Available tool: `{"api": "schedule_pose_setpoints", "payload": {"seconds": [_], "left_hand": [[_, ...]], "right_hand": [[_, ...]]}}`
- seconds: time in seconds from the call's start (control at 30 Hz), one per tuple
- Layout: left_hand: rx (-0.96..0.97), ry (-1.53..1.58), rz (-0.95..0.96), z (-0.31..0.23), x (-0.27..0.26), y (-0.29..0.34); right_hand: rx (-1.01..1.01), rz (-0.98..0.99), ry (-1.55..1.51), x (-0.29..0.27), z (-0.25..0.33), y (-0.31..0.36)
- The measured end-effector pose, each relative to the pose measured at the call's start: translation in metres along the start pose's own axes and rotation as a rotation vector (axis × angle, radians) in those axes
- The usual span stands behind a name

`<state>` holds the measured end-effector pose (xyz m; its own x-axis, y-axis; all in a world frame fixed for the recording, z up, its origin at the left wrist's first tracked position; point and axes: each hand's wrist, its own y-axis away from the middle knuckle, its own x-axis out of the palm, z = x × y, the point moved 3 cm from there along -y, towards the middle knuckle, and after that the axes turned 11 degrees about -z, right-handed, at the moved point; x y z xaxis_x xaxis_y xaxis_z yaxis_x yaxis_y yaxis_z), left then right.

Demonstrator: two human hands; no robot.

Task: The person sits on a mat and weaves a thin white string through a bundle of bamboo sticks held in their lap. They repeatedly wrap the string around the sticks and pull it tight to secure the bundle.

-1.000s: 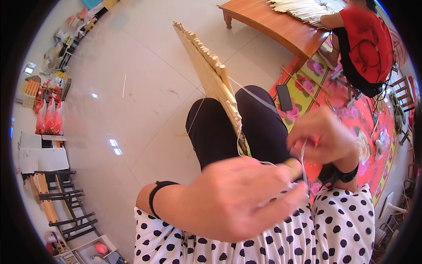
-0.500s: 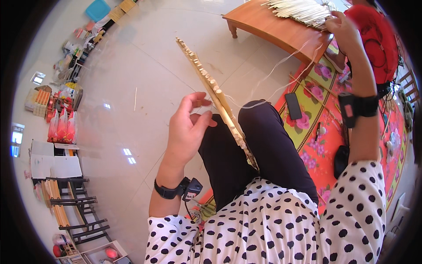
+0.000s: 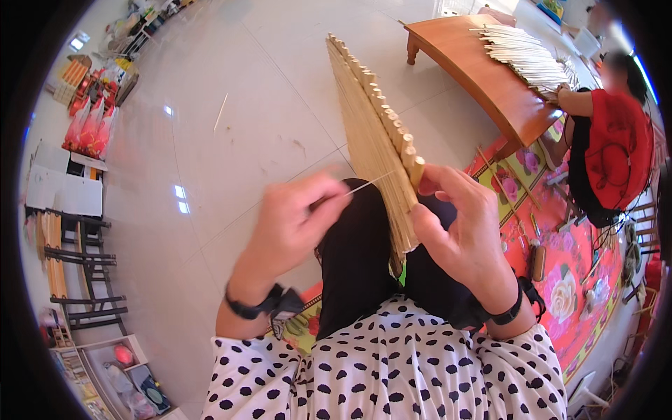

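A panel of pale reed-like sticks (image 3: 381,140), laid side by side with their cut ends along the upper edge, stands tilted between my knees. My right hand (image 3: 462,231) is closed on its near right end, thumb and fingers gripping the edge sticks. To the left of the panel, my left hand (image 3: 297,220), somewhat blurred, pinches a thin pale thread (image 3: 374,180). This thread stretches tight from my fingers to the panel's left face. Where it passes behind the sticks is hidden.
Many loose sticks (image 3: 521,56) lie on a wooden table (image 3: 462,59) at the upper right. Beside it sits another person in red (image 3: 616,147), a hand at the sticks. A flowered mat (image 3: 553,280) with tools lies right; folded black-legged stools (image 3: 77,259) stand left.
My right hand has come down from the upper right to the panel. The panel has turned, showing its broad left face. My left hand now draws thread; the view has shifted.
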<state>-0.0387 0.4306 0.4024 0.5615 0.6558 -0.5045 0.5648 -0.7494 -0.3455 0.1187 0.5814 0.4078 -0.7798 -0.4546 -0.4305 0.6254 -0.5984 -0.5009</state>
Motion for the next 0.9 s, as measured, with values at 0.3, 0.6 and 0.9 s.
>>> {"api": "schedule_pose_setpoints", "payload": {"seconds": [0.3,0.6,0.9], "left_hand": [[-0.116,-0.367,-0.607,-0.004,-0.145,0.077],[0.133,0.059,-0.242,-0.010,0.030,-0.004],[0.328,0.504,0.315,0.034,-0.051,0.015]], "right_hand": [[-0.044,0.100,0.079,-0.003,0.013,-0.001],[-0.026,0.111,0.308,-0.002,0.025,0.004],[-0.020,0.007,0.369,-0.003,0.018,0.009]]}}
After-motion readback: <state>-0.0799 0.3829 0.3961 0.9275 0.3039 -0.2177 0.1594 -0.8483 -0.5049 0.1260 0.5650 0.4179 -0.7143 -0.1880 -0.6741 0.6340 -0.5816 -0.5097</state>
